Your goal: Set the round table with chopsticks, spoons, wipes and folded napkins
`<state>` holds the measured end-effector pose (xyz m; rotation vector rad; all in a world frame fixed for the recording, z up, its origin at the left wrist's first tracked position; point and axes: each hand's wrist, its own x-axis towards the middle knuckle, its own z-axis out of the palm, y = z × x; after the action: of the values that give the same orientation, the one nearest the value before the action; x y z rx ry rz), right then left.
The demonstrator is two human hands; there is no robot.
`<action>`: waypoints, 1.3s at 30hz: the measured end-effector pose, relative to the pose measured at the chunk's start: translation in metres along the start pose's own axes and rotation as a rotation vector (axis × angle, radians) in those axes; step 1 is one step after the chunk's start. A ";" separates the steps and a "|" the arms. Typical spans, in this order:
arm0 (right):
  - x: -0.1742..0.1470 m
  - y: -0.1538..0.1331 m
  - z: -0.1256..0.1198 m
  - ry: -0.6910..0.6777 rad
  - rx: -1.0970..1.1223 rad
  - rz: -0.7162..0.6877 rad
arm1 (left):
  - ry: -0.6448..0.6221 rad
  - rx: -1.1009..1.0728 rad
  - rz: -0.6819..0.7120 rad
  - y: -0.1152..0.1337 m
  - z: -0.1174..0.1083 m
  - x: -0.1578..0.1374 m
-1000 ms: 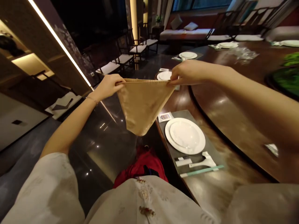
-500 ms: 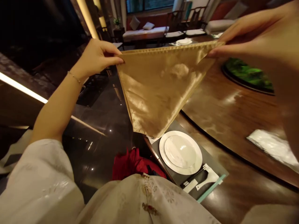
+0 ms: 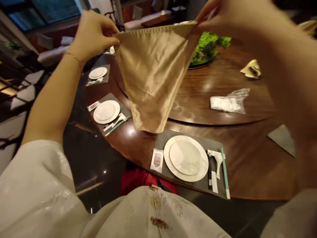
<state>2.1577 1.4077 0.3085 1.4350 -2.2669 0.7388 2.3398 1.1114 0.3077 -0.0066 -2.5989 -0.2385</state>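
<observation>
A gold napkin [image 3: 151, 76] hangs in the air over the big round wooden table [image 3: 252, 172], pulled out wide by its two top corners. The left hand [image 3: 92, 36] pinches one corner between thumb and fingers. The right hand [image 3: 229, 19] is blurry, but it looks to be pinching the other corner. Half a second ago the napkin hung mostly over the dark floor and the table's edge. Now the view has turned to the table, and both hands are up higher in it. I think that means the cloth is being held open and smoothed, and it is not folded into a shape yet. Now the counting. There is one napkin in the hands, and one folded yellow napkin [image 3: 251, 69] lying on the table. There is one clear plastic bag [image 3: 230, 100] and one leafy green plant [image 3: 209, 48]. Three grey place mats [image 3: 163, 136] show well, and a corner of one more grey piece [image 3: 283, 139] pokes out at the right. The closest mat holds two stacked white plates [image 3: 185, 157], one white spoon [image 3: 218, 162], one little packet [image 3: 157, 160], some black chopsticks [image 3: 210, 170] and one green-and-white strip [image 3: 225, 175].
</observation>
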 end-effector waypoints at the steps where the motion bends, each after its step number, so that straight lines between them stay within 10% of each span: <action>1: 0.013 0.015 0.013 0.004 0.002 0.084 | -0.007 0.014 -0.024 -0.009 0.022 0.024; 7: 0.093 0.120 0.069 0.189 -0.222 0.558 | 0.102 0.078 -0.255 -0.036 0.126 0.180; 12: 0.082 0.155 0.042 0.631 -0.236 0.208 | 0.411 0.040 -0.131 -0.023 0.143 0.230; 17: -0.035 0.167 0.100 0.569 -0.073 0.141 | 0.627 -0.195 0.252 -0.021 0.235 0.131; 23: -0.181 0.214 0.293 0.021 0.078 0.553 | 0.031 -0.359 -0.094 -0.045 0.439 -0.010; 26: -0.229 0.232 0.352 -0.229 0.101 0.548 | -0.216 -0.357 -0.184 -0.055 0.500 -0.052; 34: -0.287 0.218 0.353 -0.438 0.214 0.398 | -0.599 -0.460 0.147 -0.074 0.502 -0.111; 39: -0.271 0.214 0.346 -0.474 0.189 0.784 | -0.624 -0.462 -0.138 -0.069 0.498 -0.101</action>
<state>2.0704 1.4702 -0.1690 0.7985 -3.2634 0.9101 2.1720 1.1330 -0.1765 -0.0768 -3.0868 -1.0250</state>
